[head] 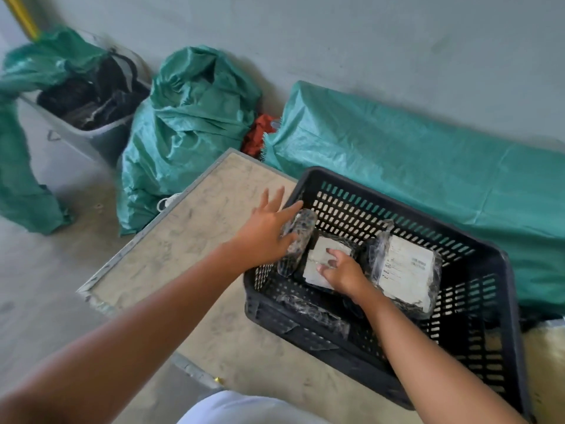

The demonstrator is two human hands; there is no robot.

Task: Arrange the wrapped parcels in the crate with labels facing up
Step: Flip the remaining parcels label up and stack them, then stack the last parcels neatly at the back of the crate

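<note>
A black slatted crate (pixel 507 289) stands on a low wooden board (pixel 195 228). Inside it lie plastic-wrapped dark parcels. One parcel (pixel 406 270) on the right shows its white label upward. A middle parcel (pixel 321 255) also has its label up, and my right hand (pixel 342 270) presses on it with curled fingers. My left hand (pixel 269 231) is spread against a parcel standing on edge (pixel 298 240) at the crate's left wall, thumb on its side. Another wrapped parcel (pixel 315 313) lies label-hidden at the crate's near wall.
Green woven sacks stand against the grey wall: a full one (pixel 189 127) behind the board, a long flat one (pixel 428 166) behind the crate. A grey tub (pixel 101 139) with dark items sits at the left. Red cloth (pixel 260 133) lies between the sacks.
</note>
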